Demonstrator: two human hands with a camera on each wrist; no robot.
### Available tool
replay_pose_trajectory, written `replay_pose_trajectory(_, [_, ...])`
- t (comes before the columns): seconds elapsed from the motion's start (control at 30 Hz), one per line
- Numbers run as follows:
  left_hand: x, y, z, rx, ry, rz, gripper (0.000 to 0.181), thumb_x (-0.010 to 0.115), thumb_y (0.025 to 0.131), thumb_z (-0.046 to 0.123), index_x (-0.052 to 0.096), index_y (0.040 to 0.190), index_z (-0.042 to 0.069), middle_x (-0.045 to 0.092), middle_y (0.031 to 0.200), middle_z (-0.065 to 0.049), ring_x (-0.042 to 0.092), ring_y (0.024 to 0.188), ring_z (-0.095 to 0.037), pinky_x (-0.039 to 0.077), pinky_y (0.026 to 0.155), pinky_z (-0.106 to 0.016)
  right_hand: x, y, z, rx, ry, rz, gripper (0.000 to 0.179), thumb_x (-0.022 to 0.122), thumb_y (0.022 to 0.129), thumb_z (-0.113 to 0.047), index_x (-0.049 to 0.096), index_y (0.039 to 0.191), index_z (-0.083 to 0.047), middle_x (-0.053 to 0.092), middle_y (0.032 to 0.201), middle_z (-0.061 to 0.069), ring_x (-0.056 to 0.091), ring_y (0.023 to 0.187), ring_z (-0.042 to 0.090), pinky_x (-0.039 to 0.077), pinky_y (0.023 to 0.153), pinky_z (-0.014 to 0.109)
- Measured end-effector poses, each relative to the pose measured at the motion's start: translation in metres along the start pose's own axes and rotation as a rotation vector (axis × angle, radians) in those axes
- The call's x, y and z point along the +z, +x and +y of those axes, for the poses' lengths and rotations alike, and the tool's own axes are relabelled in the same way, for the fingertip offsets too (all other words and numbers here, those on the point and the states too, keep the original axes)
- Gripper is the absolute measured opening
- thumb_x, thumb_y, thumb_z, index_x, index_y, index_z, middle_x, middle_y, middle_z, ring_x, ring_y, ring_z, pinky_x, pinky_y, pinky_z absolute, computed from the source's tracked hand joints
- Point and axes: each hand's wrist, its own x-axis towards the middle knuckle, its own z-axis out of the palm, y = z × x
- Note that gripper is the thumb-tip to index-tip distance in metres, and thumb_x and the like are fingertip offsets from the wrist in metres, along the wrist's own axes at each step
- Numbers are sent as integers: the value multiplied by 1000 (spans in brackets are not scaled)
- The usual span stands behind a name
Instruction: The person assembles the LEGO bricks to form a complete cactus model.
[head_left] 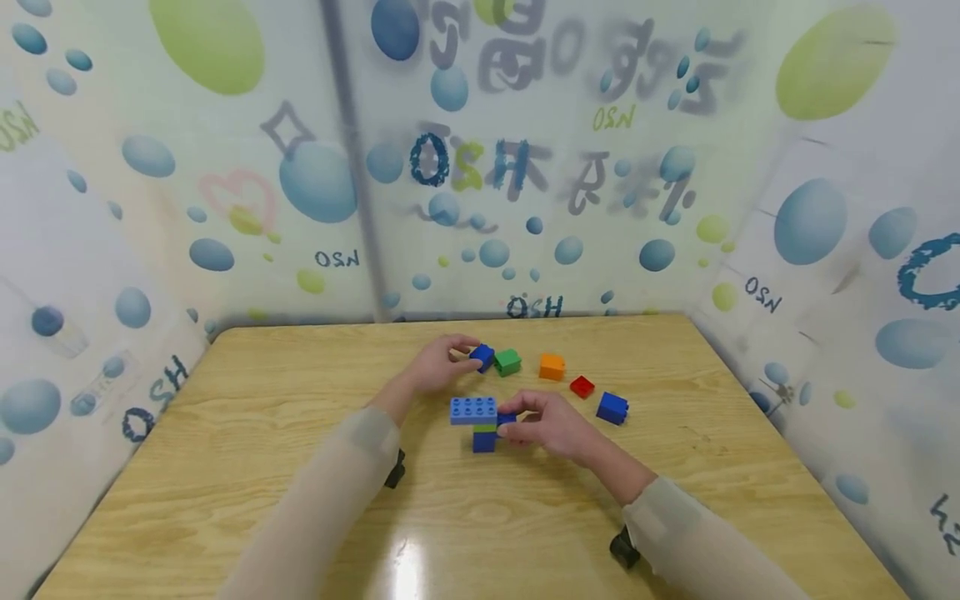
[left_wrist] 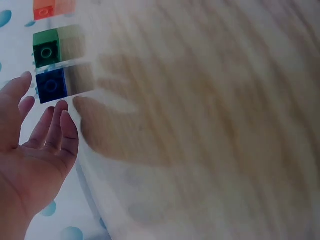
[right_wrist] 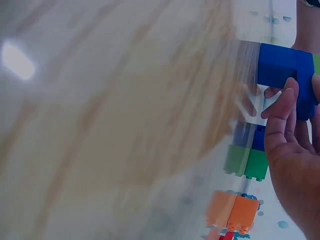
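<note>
take likely light, stiff brick stack [head_left: 474, 411] by flat sides, with right fingers [head_left: 529, 401] clamped on dark blue brick [head_left: 507, 420], left fingers [left_wrist: 70, 136] apart near loose blue brick [left_wrist: 51, 86].

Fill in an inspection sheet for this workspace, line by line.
Surface: wooden table, glare at its near side.
Bricks: stack upright, light-blue brick on top; loose: far blue brick, green brick, orange brick, red brick, rightmost blue brick.
Clutter: nothing seen.
Hands: left hand beside the far blue brick, contact unclear; right hand pinches another blue brick at the stack.
Cables: nothing seen.
Surroundings: patterned walls.
</note>
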Motion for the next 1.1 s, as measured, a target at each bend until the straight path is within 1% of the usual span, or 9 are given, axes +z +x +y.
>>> replay_pose_trajectory(0.07, [3, 2, 0, -1, 11, -10, 54, 71, 108, 40, 59, 158, 22, 61, 153, -13, 63, 136, -37, 54, 116, -54, 0, 0, -1, 6, 7, 0, 30, 81, 102, -24, 75, 128, -12, 72, 129, 11, 77, 98, 22, 68, 92, 36])
replay_pose_trajectory(0.2, [5, 7, 4, 23, 99, -29, 62, 70, 109, 42, 51, 165, 23, 59, 152, -15, 60, 134, -35, 52, 117, -54, 0, -1, -2, 12, 5, 5, 29, 81, 102, -24, 75, 128, -12, 72, 129, 10, 78, 99, 22, 68, 92, 37])
replay_pose_trajectory(0.3, [7, 9, 7, 36, 161, -38, 61, 68, 110, 43, 51, 166, 24, 59, 148, -15, 58, 127, -31, 52, 113, -51, -1, -2, -1, 7, 2, 5, 30, 81, 102, -24, 75, 128, -12, 72, 128, 11, 78, 98, 22, 68, 91, 37])
replay_pose_trajectory(0.37, [8, 9, 8, 29, 177, -42, 59, 67, 111, 42, 52, 165, 24, 59, 144, -14, 57, 123, -30, 52, 111, -49, -2, -2, 0, -1, 6, 0, 30, 81, 102, -23, 75, 129, -11, 72, 128, 11, 78, 98, 22, 68, 91, 36])
replay_pose_trajectory(0.43, [9, 9, 9, 18, 181, -45, 57, 66, 111, 40, 54, 164, 24, 58, 142, -14, 57, 121, -29, 52, 109, -48, -2, -2, 0, -6, 10, -7, 30, 81, 102, -23, 75, 129, -11, 72, 129, 12, 77, 98, 22, 68, 91, 36])
replay_pose_trajectory(0.5, [9, 8, 9, 3, 176, -42, 54, 66, 112, 38, 55, 163, 24, 58, 143, -14, 57, 122, -29, 52, 111, -48, -1, -1, 0, -11, 12, -11, 30, 81, 102, -23, 75, 129, -11, 71, 129, 12, 77, 98, 23, 68, 91, 36])
replay_pose_trajectory(0.67, [6, 4, 7, -21, 136, -26, 51, 67, 111, 33, 58, 159, 20, 59, 152, -15, 60, 129, -31, 53, 116, -52, 0, -1, 0, -5, 13, -7, 29, 81, 102, -23, 76, 129, -13, 71, 129, 11, 76, 98, 23, 68, 91, 34])
replay_pose_trajectory(0.93, [-2, -3, -1, -45, 135, 2, 46, 71, 108, 27, 60, 152, 17, 63, 149, -16, 63, 128, -32, 56, 111, -51, 1, -2, -2, -2, 6, 3, 28, 81, 102, -23, 76, 128, -12, 71, 128, 11, 76, 94, 23, 68, 89, 34])
replay_pose_trajectory(1.1, [-8, -12, -5, -53, 108, 29, 46, 73, 105, 22, 61, 148, 15, 64, 146, -17, 65, 125, -33, 59, 106, -50, 1, -2, -2, -1, -8, 8, 30, 82, 101, -25, 76, 128, -13, 71, 129, 11, 75, 95, 22, 67, 89, 33])
